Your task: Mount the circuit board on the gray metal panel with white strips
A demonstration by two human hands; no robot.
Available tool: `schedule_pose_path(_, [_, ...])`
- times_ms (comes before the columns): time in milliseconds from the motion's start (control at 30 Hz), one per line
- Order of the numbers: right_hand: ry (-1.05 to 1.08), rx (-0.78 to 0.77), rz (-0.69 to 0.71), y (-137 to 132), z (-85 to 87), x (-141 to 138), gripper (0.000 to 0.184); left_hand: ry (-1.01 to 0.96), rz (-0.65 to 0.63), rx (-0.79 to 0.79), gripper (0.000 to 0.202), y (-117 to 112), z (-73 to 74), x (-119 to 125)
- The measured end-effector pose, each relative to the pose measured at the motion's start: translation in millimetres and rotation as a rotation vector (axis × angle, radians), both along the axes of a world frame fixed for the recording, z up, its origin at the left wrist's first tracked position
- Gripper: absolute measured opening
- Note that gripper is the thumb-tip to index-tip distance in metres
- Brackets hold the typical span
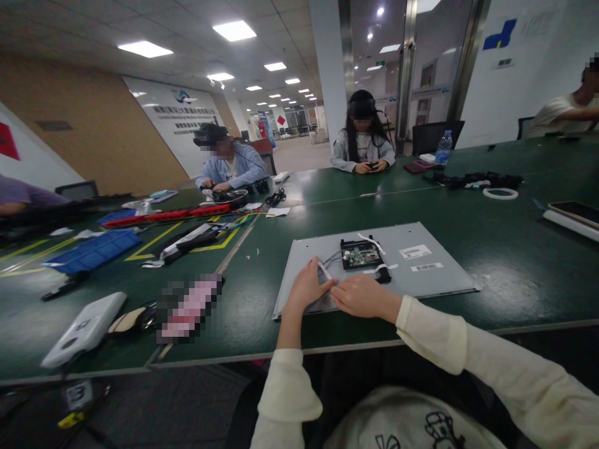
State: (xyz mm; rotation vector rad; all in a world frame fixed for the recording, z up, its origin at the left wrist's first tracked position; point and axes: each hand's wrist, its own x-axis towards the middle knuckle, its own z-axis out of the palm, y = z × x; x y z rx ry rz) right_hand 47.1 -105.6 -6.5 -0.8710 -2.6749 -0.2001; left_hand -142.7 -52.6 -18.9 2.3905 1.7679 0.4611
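A grey metal panel lies flat on the green table in front of me. A small green circuit board in a black frame sits near its middle, with white tape strips and thin wires beside it. My left hand rests on the panel's near left part, its fingers pressed together around a white strip. My right hand lies next to it, fingers flat on the panel and touching the left fingertips, just in front of the board.
A white device and a blurred pink item lie at my left. Blue trays, red bars and cables sit further left. Other people sit across the table; a water bottle, a tape ring and a phone lie at right.
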Motion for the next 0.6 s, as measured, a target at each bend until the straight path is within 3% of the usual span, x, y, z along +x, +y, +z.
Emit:
schedule_pose_path(167, [0.2, -0.052, -0.098, 6, 8.1, 42, 0.037, 0.001, 0.006, 0.006, 0.075, -5, 1.1, 2])
schedule_pose_path(300, [0.054, -0.137, 0.083, 7, 9.4, 70, 0.062, -0.03, -0.02, 0.033, 0.081, -11, 2.2, 4])
schedule_pose_path(367, [-0.007, -0.17, 0.103, 4, 7.8, 75, 0.07, -0.043, -0.033, 0.059, 0.081, -12, 2.5, 5])
schedule_pose_path(600, [0.021, -0.163, -0.045, -1, -1.8, 74, 0.058, -0.165, 0.067, 0.317, 0.056, -14, 13.1, 13])
